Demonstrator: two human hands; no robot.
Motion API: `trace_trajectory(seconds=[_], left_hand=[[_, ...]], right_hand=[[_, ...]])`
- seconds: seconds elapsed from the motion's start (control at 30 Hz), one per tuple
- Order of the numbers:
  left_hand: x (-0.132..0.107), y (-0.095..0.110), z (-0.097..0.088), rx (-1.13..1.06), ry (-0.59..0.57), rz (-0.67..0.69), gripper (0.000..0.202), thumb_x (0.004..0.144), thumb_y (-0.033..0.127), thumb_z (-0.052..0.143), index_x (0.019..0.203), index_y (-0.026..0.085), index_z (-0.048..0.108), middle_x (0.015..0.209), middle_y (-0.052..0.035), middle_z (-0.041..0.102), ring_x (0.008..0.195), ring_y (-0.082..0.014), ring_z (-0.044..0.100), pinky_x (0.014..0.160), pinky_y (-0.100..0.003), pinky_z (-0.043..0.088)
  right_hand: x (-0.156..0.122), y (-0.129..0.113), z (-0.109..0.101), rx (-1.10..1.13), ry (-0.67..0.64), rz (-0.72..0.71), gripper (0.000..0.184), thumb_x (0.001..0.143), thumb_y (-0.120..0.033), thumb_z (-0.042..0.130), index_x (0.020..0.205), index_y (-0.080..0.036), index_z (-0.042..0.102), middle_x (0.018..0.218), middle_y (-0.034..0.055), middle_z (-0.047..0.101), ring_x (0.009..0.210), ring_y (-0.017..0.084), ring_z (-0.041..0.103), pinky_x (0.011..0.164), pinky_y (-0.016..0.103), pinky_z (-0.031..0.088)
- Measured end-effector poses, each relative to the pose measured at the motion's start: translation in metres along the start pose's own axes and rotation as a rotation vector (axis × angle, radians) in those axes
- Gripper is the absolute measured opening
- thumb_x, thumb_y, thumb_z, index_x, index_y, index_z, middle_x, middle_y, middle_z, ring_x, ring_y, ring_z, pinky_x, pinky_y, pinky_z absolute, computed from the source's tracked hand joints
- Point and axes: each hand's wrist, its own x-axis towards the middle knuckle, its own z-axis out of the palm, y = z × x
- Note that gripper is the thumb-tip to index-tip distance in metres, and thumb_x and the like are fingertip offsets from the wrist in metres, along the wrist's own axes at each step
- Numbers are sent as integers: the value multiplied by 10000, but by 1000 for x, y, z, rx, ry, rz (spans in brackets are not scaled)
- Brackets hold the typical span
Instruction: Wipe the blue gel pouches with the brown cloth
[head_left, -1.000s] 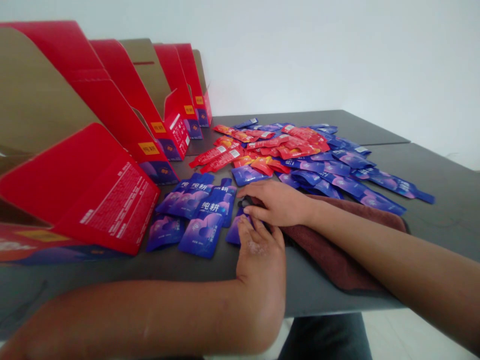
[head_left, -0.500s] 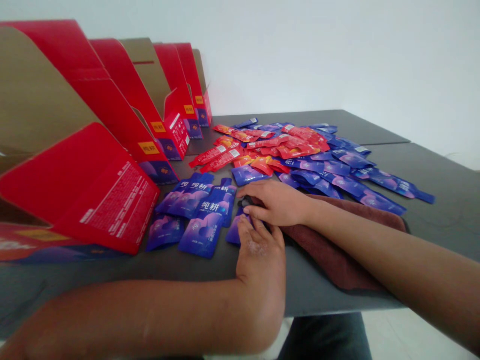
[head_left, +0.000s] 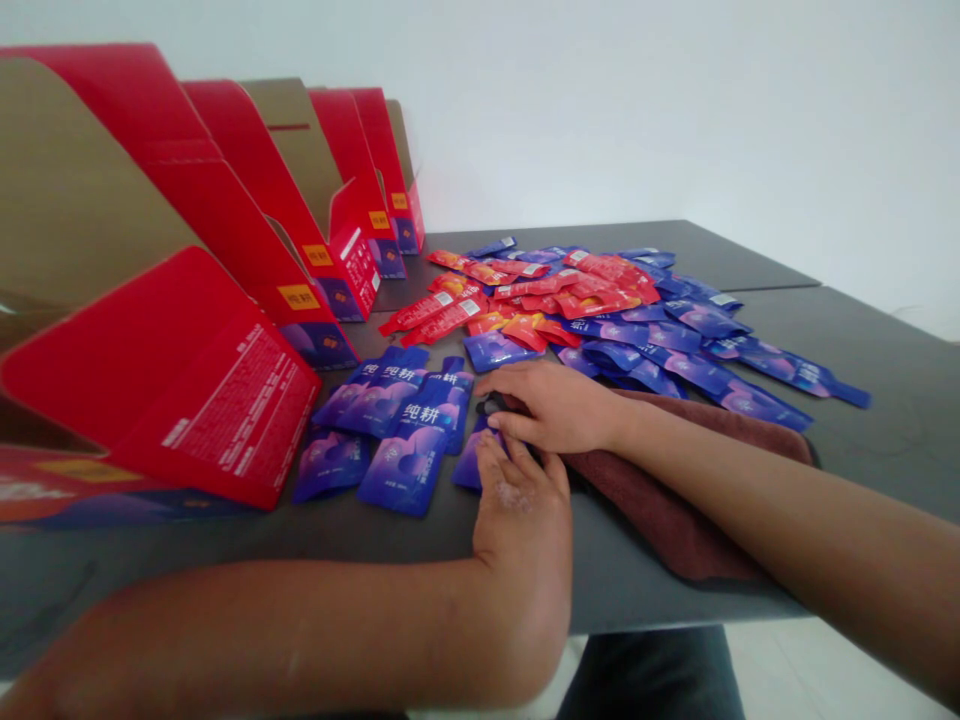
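My right hand (head_left: 555, 405) is curled over a small black object (head_left: 491, 405); its palm side is hidden, so I cannot tell the object's kind. Just in front of me my left hand (head_left: 523, 490) has its fingers bent over the right edge of a purple pouch (head_left: 469, 458), touching the thumb of my right hand. Most of that pouch lies under the hands. To their left, several flat purple-blue pouches (head_left: 405, 465) with white lettering overlap on the grey table (head_left: 420, 540). A brown cloth (head_left: 667, 500) lies under my right wrist and forearm.
Open red cardboard boxes (head_left: 247, 400) stand in a row along the left, flaps raised. Behind my hands is a loose heap of red sachets (head_left: 540, 285) and blue pouches (head_left: 697, 318). A pale wall (head_left: 600, 110) rises behind the table.
Nearly nothing differs. Both hands stay in the same place over the pouch and the black object; the view shifts very slightly.
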Motion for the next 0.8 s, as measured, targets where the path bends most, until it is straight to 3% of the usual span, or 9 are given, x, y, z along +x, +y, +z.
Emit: trace_trajectory(seconds=[0.3,0.8], left_hand=[[1,1,0,-14,-6,4,458,861,38,405,1307,21,511,1234,-306,618,1142,-334,614,996,-469,467],[-1,1,0,103,11,17,471,857,48,382,1307,51,518,1229,-270,639,1119,-315,632,976,-442,481]], right_hand=[[0,-1,0,-2,0,0,340,872,-315,558,1181,-185,616,1030,92,683,925,222,613,782,328,433],[0,0,0,-11,-3,-4,347,876,-315,547,1192,-186,611,1035,87,682,928,216,612,780,322,432]])
